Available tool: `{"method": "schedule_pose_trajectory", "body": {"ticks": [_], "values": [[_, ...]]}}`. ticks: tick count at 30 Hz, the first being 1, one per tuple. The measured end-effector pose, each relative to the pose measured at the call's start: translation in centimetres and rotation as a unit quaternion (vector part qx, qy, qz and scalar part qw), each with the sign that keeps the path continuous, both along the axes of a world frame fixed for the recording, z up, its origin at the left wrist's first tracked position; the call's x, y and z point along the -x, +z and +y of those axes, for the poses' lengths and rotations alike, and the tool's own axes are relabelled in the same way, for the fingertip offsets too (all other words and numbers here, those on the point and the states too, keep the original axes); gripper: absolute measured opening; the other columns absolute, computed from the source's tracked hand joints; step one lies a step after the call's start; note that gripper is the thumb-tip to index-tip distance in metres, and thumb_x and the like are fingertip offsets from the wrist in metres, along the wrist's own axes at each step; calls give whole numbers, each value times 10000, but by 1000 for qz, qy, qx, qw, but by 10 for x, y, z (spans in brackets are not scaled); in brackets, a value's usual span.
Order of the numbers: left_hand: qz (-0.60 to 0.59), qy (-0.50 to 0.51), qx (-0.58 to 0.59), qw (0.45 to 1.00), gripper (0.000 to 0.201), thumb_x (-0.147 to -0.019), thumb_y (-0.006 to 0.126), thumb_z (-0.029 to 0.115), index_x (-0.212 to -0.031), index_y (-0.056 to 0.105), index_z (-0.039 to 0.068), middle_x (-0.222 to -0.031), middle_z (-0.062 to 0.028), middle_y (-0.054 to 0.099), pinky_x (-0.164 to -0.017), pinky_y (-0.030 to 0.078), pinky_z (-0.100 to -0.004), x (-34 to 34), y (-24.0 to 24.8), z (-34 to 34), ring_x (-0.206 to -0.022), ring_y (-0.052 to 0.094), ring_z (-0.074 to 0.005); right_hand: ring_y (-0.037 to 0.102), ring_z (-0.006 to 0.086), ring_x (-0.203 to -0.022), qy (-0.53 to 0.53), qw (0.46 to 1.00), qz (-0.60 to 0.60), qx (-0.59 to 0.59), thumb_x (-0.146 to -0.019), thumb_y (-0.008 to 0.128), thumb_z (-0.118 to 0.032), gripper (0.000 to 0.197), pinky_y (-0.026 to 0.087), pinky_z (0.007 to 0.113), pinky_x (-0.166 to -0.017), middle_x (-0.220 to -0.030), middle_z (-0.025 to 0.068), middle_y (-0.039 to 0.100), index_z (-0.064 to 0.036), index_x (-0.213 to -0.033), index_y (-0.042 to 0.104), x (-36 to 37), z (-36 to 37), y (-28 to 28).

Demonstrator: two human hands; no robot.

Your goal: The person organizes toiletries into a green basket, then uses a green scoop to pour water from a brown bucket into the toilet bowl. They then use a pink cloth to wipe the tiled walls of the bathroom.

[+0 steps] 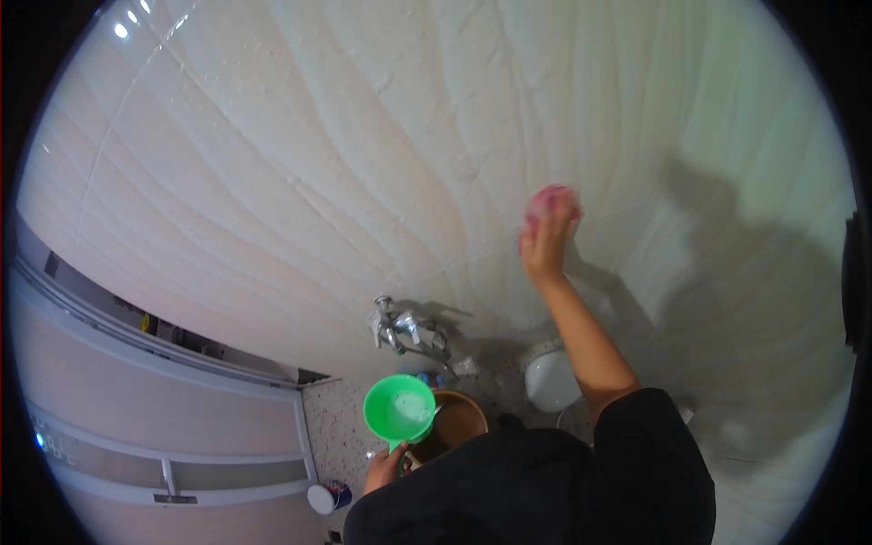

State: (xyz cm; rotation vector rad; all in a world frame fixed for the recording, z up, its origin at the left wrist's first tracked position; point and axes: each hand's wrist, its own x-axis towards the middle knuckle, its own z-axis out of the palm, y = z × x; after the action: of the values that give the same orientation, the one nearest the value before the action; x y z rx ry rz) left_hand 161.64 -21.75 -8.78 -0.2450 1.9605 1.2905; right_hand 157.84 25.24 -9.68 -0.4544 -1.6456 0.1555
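- Across the middle and top of the frame runs the pale, wavy-patterned wall (381, 163), wet-looking, with a dark shadow spreading over its right side.
- A metal tap (396, 327) juts from it, just left of centre and low down.
- Below the tap, a brown bucket (481, 416) stands on the speckled floor (329, 413), its near part covered by the green dipper and the person's black shirt (536, 486), which blocks much of the bottom middle.
- A white rounded thing (550, 383) sits right of the bucket, partly behind the right forearm.
- A framed pale door (227, 425) fills the lower left; near its corner is a white-lidded tub (322, 499) with dark, coloured sides, any print too small to make out.
- The pink cloth (551, 194) is right of centre against the wall, bunched and blurred, slanting from lower left to upper right; the right hand (545, 243) has its fingers clamped on it.
- The left hand (385, 469), bottom centre-left, has its fingers wrapped round the handle of the green dipper (376, 420); that handle points down the frame, and the open bowl, facing up, holds whitish suds (411, 409).
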Motion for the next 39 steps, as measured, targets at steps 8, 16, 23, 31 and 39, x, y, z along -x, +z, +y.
{"method": "schedule_pose_trajectory", "body": {"ticks": [8,16,23,31,39], "values": [[-64,58,-33,996,262,-889,642,295,-824,525,70,-630,-10,506,-468,364,-246,-9,-6,-9,-504,470,-101,250,358,-1391,59,997,39,15,-867,552,-165,469,119,618,-1077,-1508,121,286,-176,-1331,483,28,-26,33],[-84,92,-64,990,263,-890,641,287,-816,510,71,-624,-12,509,-438,343,-241,-12,-17,-17,-463,447,-93,378,67,-1319,226,859,-351,-298,-848,495,-129,529,307,443,-958,-1452,-90,405,-315,-1342,484,44,-91,-23],[-90,143,-70,983,256,-890,641,282,-827,510,71,-619,-15,510,-424,333,-244,-15,-21,-36,-452,441,-96,388,157,-1317,95,969,-184,-135,-850,500,-169,466,226,646,-950,-1440,-55,419,-327,-1287,539,70,-108,46],[-100,121,-76,985,251,-902,625,273,-944,576,31,-615,-22,493,-433,328,-243,-13,-24,-32,-463,433,-108,342,193,-1343,224,889,-361,-172,-872,495,-203,482,197,709,-929,-1433,-75,400,-339,-1334,483,58,-100,14],[-78,89,-60,991,291,-902,621,284,-1010,616,13,-624,-14,492,-461,339,-239,-11,-11,-24,-496,451,-110,292,365,-1356,28,940,246,235,-915,509,-116,491,143,522,-1104,-1434,224,334,16,-1363,359,4,55,55]]}}
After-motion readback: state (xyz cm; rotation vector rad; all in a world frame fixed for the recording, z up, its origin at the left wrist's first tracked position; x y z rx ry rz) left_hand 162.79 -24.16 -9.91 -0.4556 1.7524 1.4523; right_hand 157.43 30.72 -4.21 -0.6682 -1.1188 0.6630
